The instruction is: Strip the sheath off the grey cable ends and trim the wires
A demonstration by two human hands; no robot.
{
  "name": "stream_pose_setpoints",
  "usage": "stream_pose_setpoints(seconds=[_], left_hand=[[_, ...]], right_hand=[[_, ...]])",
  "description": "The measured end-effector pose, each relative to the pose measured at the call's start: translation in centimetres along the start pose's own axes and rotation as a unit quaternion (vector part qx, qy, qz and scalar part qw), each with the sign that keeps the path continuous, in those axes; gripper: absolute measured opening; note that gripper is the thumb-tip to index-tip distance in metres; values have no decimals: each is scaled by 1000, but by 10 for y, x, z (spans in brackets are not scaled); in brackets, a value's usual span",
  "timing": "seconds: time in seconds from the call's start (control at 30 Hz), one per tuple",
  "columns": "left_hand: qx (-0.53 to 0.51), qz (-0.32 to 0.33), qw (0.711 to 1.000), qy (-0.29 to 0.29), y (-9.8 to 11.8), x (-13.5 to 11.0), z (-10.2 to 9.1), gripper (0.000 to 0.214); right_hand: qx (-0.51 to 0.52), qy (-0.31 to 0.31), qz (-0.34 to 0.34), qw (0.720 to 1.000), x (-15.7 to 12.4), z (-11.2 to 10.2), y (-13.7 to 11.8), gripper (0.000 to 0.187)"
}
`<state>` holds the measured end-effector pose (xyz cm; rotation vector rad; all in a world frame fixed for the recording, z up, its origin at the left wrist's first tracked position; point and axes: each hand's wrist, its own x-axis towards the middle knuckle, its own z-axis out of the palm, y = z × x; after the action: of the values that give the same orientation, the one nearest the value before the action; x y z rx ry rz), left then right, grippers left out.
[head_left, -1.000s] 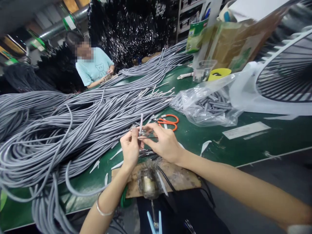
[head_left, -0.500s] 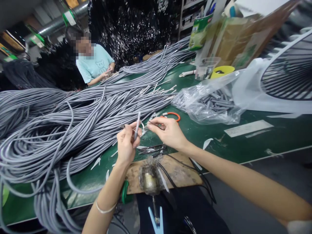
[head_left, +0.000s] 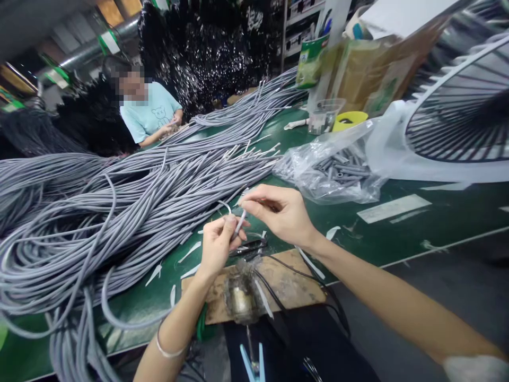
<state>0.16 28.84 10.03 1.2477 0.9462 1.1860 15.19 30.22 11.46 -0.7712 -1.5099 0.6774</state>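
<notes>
My left hand point(head_left: 218, 239) is closed around a grey cable point(head_left: 239, 225), whose pale end points up and to the right. The thumb and fingers of my right hand point(head_left: 278, 209) pinch at the tip of that cable; whatever else lies between them is too small to make out. A thin white strip point(head_left: 226, 206) curves up beside my left fingers. Just below the hands, dark-handled snips point(head_left: 250, 246) lie on the table. Closer to me, a soldering pot point(head_left: 242, 297) with a crusted rim stands on a wooden board point(head_left: 286, 281).
Long bundles of grey cable point(head_left: 131, 212) cover the left of the green table point(head_left: 401, 239). To the right are a plastic bag point(head_left: 330, 170) of short grey tubes, a fan point(head_left: 457, 116) and a yellow tape roll point(head_left: 350, 121). A co-worker point(head_left: 151, 111) sits across the table.
My right hand has come onto the cable's tip from beside it. My left hand has shifted right, and the cable leans further right. The orange-handled tool is now hidden behind my right hand.
</notes>
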Motion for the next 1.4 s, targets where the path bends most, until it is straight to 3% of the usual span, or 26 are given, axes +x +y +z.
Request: stream_pose_setpoints(seconds=[0.23,0.43,0.53,0.67,0.83,0.93,1.07,1.17,1.3,1.4], left_hand=[[-79,-9,991,109,5,4,-1,56],[89,69,992,58,1,-1,-8,33],[137,109,983,46,5,-4,-12,22],[172,163,971,3,11,-7,-15,17],[199,223,954,-14,13,-9,-17,13],[230,263,937,-8,15,-9,-15,12],[333,290,896,41,20,-9,-10,10],[384,299,874,14,20,-10,-8,11],[365,335,868,-44,17,-12,-9,10],[342,346,873,-38,17,-14,-11,9]], right_hand=[[-19,-5,22,1000,-2,1,4,23],[-23,14,-48,999,-2,5,1,29],[22,-32,-61,997,-2,2,-1,33],[120,-115,40,985,0,0,-1,41],[152,-134,155,967,2,8,1,44],[125,-142,155,970,0,8,0,46],[51,-104,74,991,-2,2,-3,45],[38,-116,42,992,-3,1,-2,47],[100,-148,104,978,0,5,2,51],[155,-175,168,958,1,9,2,50]])
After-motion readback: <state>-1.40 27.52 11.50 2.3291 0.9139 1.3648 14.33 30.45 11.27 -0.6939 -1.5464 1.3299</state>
